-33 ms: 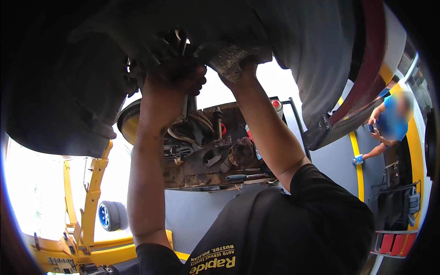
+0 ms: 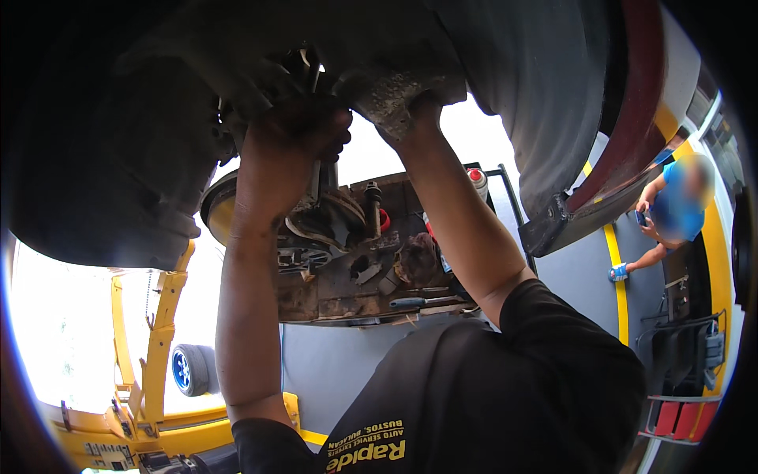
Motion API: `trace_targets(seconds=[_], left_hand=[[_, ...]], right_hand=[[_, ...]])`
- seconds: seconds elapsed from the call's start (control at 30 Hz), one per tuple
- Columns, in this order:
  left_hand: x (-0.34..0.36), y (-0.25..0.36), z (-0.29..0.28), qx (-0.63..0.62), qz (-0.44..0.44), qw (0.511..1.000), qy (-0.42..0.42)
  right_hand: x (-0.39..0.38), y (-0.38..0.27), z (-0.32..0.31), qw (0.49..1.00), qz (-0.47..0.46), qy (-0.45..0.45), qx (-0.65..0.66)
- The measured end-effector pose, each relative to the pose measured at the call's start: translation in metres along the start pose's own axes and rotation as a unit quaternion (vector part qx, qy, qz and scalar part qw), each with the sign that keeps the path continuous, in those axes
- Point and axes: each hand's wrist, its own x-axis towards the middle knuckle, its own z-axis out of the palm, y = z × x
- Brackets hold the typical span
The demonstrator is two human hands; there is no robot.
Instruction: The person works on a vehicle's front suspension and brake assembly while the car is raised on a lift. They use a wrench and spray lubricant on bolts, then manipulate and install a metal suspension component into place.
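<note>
Both my arms reach up into the dark underside of a raised vehicle. My left hand (image 2: 296, 134) is closed, its fingers curled beside the suspension parts (image 2: 268, 87); what they grip is lost in shadow. To its right, my right hand (image 2: 418, 122) goes up behind a rough, dirt-crusted metal arm (image 2: 391, 99), which hides its fingers. A dark curved wheel-well liner (image 2: 513, 103) hangs right of that hand.
Below the hands stands a worn workbench (image 2: 332, 308) with a socket-like metal tool (image 2: 373, 207), a screwdriver (image 2: 418, 302), a spray can (image 2: 477, 180) and greasy parts. A yellow lift (image 2: 158, 340) and a tyre (image 2: 192, 369) are at left. A person in blue (image 2: 683, 197) stands at right.
My left forearm and hand have shifted very slightly left. The right arm stays almost in place, its hand still behind the metal arm.
</note>
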Motion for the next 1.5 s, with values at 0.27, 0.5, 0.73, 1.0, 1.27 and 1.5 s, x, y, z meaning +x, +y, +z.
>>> trace_targets(seconds=[0.27,0.5,0.73,1.0,1.27,1.5], left_hand=[[0.025,0.005,-0.031,0.079,-0.011,0.995,-0.064],[0.030,0.002,-0.013,0.199,0.168,0.966,-0.004],[0.021,0.013,0.001,0.271,0.155,0.949,0.036],[0.006,0.042,0.011,0.279,0.171,0.944,0.044],[-0.069,0.052,0.022,0.112,0.159,0.974,-0.116],[-0.193,-0.113,0.071,-0.067,-0.263,0.951,-0.146]], right_hand=[[0.019,0.008,-0.002,0.955,-0.092,0.249,-0.130],[0.017,0.010,0.056,0.936,-0.042,0.331,-0.110],[0.011,0.012,0.031,0.956,-0.074,0.253,-0.131],[0.005,0.015,-0.010,0.972,-0.121,0.160,-0.124],[-0.017,0.003,-0.036,0.787,-0.129,0.018,-0.603],[-0.037,-0.003,-0.009,0.514,-0.017,0.092,-0.852]])
